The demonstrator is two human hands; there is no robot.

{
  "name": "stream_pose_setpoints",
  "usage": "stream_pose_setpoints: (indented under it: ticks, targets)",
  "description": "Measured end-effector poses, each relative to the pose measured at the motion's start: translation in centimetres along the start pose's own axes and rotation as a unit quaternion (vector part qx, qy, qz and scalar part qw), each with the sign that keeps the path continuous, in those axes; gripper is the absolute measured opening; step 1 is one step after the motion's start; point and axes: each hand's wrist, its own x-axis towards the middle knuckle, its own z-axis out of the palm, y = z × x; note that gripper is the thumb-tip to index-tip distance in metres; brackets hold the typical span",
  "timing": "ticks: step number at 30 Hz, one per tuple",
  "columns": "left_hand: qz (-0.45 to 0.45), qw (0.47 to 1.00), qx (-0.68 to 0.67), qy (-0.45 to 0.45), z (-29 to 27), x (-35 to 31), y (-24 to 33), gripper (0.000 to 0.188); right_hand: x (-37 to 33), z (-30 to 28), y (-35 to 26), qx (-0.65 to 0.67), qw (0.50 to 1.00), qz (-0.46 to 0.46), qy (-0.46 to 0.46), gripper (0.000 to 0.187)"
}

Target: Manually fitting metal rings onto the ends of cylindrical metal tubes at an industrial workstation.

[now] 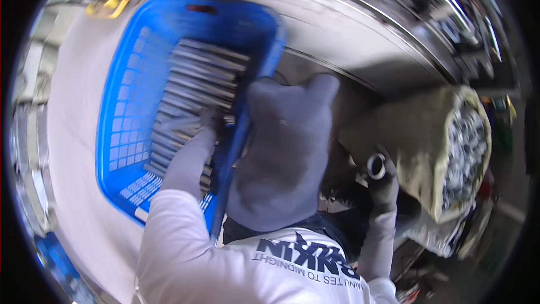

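In a dark glove, my left hand reaches down into a blue plastic basket. It is at a layer of grey metal tubes lying side by side in rows. Motion blurs its fingers, so their grip does not show. My right hand, gloved in grey, is closed around a metal tube piece whose round open end faces up. Beside that hand stands a beige sack, its mouth open and filled with small shiny metal parts.
A grey cloth covers my lap between basket and sack. Machine rails and a pale metal panel lie beyond. A yellow-handled tool rests at the far left, on the pale surface along the basket's left side.
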Motion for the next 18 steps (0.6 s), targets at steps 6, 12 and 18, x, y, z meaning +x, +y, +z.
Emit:
stream_pose_setpoints:
  ticks: [6,12,18]
  targets:
    - [-0.109,0.93,-0.341,0.079,-14.4,-4.3,-2.9,0.048,2.4,0.7,-2.3,0.661,0.722,0.205,-0.03,0.054]
    - [0.228,0.871,-0.311,0.305,-40.8,-15.6,8.0,0.054,2.0,0.4,-3.1,0.728,0.667,0.144,-0.058,0.055]
    - [0.391,0.869,-0.046,0.3,-43.8,-23.4,22.4,0.05,0.7,-0.3,-5.3,0.45,0.885,0.035,0.112,0.047]
